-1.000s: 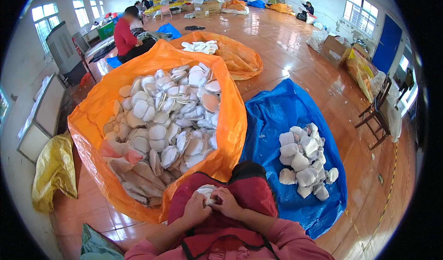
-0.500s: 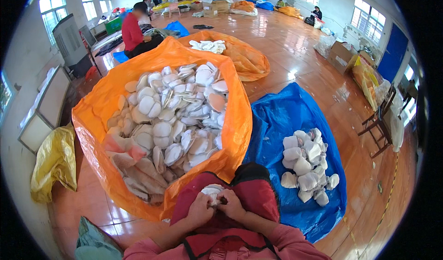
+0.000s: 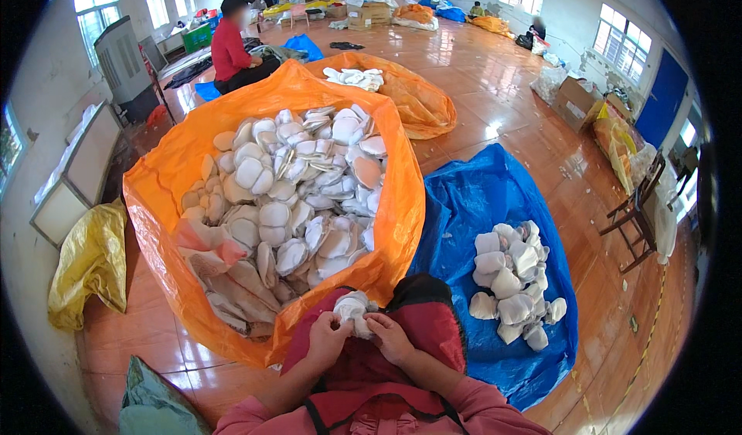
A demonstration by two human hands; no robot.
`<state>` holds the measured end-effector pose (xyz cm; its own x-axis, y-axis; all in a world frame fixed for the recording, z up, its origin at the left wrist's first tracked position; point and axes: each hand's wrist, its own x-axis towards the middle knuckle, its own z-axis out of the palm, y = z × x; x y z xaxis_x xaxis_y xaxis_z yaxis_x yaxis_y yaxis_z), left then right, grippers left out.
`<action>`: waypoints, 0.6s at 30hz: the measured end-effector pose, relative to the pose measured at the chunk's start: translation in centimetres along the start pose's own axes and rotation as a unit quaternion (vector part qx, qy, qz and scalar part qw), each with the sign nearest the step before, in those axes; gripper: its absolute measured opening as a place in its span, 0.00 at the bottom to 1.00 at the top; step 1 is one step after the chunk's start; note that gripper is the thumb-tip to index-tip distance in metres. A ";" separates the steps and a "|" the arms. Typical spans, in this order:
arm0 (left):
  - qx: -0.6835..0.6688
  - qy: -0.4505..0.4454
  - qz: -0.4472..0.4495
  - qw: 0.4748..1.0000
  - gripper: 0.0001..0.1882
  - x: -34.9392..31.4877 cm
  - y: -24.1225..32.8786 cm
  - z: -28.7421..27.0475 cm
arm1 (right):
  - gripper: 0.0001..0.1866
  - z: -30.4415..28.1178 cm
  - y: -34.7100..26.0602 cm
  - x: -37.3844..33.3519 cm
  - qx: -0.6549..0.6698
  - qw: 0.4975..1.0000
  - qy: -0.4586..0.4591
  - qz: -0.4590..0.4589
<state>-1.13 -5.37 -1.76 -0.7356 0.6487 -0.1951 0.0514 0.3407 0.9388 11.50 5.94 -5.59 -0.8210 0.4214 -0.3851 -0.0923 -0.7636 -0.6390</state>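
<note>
Over my lap I hold a white cloth pad (image 3: 353,307), crumpled and soft, between both hands. My left hand (image 3: 328,339) grips its left lower edge, thumb and fingers pinched together. On the other side my right hand (image 3: 391,339) pinches the lower right edge. A large orange sack (image 3: 402,203) stands open just beyond my knees, full of similar white rounded pads (image 3: 290,164), many in pairs or stacks. To my right a blue sheet (image 3: 456,203) lies spread on the floor with a small heap of white cupped pieces (image 3: 518,280).
A second orange sack (image 3: 425,99) with white pieces lies behind the first. A person in red (image 3: 232,52) sits at the far left. Yellow sack (image 3: 93,257) and green sack (image 3: 154,404) lie to my left. A wooden chair (image 3: 638,215) stands at right, near cardboard boxes (image 3: 573,103).
The pad has been raised slightly and opened out a little more between my fingers. My hands have moved a bit apart. The view has shifted slightly.
</note>
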 end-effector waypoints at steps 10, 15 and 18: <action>0.147 0.059 0.072 0.985 0.13 -0.5 -0.7 0.8 | 0.18 -0.7 0.7 0.4 -0.048 0.998 -0.018 0.029; 0.196 0.082 0.064 0.975 0.13 -0.9 -2.2 0.7 | 0.19 -0.4 0.6 0.1 -0.143 0.988 -0.053 0.017; 0.105 0.071 -0.030 0.991 0.13 -1.7 -0.4 0.4 | 0.20 -0.5 1.1 0.1 -0.171 0.984 -0.057 -0.002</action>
<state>0.35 -6.34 -1.88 -0.8289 0.5250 -0.1930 0.1326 0.5196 0.8441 11.61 5.43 -6.68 -0.8808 0.3518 -0.3169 0.0825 -0.5450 -0.8344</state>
